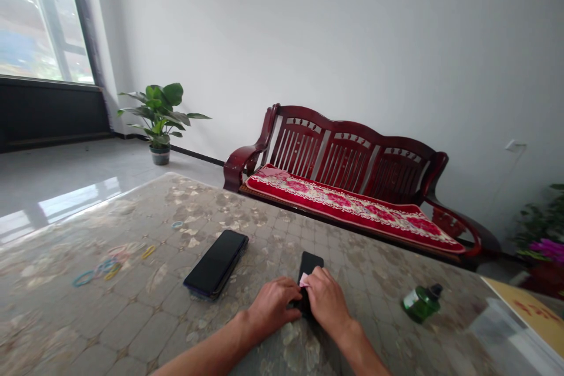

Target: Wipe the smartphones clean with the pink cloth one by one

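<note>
A black smartphone [312, 259] lies on the table in front of me, partly covered by my hands. My left hand [274, 304] is at its left edge, with thumb and fingers closed on the side of the phone. Over the phone's right side, my right hand [328, 301] has its fingers bent and pinches a small pink piece [304, 279] against the screen. Whether this piece is cloth or paper I cannot tell. To the left lies a larger black phone [218, 261], seemingly on top of another flat thing.
Several coloured hair ties [108, 267] are scattered on the patterned tablecloth [136, 311] at the left. At the right stand a green bottle [422, 304] and a yellow sheet or box [529, 311]. Beyond the table are a wooden bench [348, 153] and a potted plant [161, 114].
</note>
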The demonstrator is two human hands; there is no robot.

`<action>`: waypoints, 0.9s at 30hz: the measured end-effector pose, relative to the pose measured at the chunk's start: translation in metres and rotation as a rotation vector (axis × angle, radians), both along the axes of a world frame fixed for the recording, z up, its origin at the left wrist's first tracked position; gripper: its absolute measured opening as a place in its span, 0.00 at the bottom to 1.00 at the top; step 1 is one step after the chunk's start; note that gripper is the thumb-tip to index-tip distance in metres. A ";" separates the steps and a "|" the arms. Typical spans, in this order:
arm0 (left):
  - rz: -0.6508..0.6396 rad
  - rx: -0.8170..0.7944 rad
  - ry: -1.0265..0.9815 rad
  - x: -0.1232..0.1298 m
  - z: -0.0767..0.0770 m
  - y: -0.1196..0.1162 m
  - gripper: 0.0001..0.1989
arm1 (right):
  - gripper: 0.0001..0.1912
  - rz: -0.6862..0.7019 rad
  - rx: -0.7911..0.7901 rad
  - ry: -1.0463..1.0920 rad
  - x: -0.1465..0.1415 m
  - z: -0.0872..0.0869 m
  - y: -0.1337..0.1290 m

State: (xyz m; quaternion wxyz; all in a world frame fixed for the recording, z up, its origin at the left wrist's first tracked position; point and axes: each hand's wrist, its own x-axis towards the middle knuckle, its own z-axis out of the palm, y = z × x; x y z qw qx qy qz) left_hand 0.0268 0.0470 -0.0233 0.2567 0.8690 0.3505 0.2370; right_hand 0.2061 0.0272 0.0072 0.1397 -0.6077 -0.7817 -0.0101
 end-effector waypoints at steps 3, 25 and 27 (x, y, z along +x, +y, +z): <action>0.009 0.002 0.009 0.000 0.000 0.000 0.13 | 0.14 -0.015 -0.001 -0.004 0.001 0.002 0.011; 0.004 0.021 0.021 0.001 -0.001 0.000 0.12 | 0.14 -0.059 0.060 0.038 0.020 0.004 0.023; 0.000 0.028 0.020 0.001 -0.002 0.000 0.12 | 0.14 -0.066 0.067 0.042 0.020 0.002 0.021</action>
